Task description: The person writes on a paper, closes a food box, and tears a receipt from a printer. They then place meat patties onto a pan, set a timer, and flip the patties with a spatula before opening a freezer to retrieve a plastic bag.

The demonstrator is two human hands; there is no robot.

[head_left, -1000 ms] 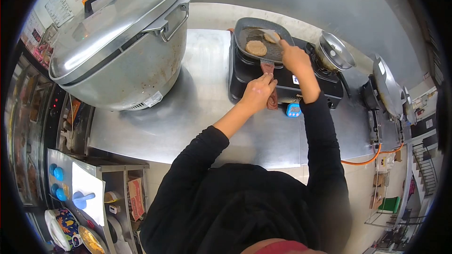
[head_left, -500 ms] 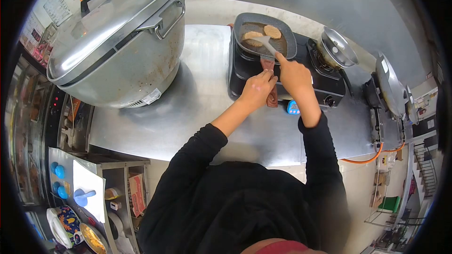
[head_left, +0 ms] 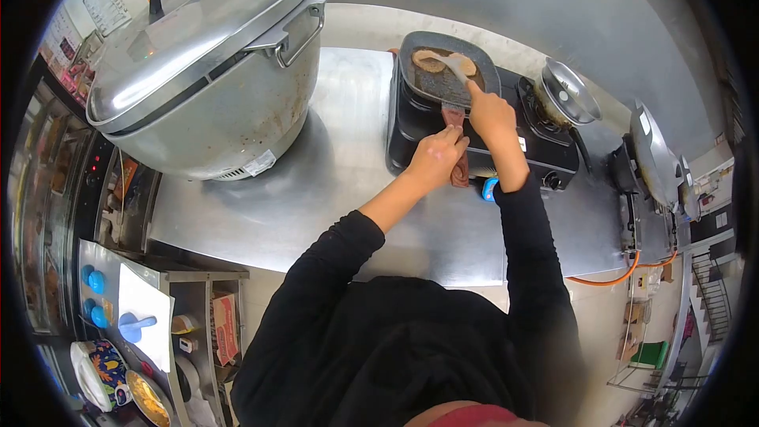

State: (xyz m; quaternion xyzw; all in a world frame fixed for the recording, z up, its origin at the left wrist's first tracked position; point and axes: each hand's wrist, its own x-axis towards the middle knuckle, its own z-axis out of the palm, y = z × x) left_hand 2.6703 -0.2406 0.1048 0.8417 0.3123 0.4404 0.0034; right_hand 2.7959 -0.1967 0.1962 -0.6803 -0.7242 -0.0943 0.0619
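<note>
My left hand (head_left: 437,156) is closed round the cloth-wrapped handle (head_left: 455,117) of a grey square frying pan (head_left: 491,83). Over the pan's front edge, my right hand (head_left: 492,116) grips a pale spatula (head_left: 457,69), its index finger stretched along the shaft. Two flat browned patties lie in brown oil near the pan's far side: a left patty (head_left: 429,64) and a right patty (head_left: 466,65). The spatula's head reaches between them and partly overlaps them. Under the pan is a black gas stove (head_left: 407,130).
A large metal cooker (head_left: 237,115) stands at the left of the steel table (head_left: 237,221). Right of the pan, a steel bowl (head_left: 575,93) sits on the second burner. A blue timer (head_left: 489,189) lies by my right wrist. More pans (head_left: 655,142) stand far right.
The spatula has shifted from the left patty to between both patties, with my right hand slightly lower. The left patty now lies farther back. The whole view has shifted slightly.
</note>
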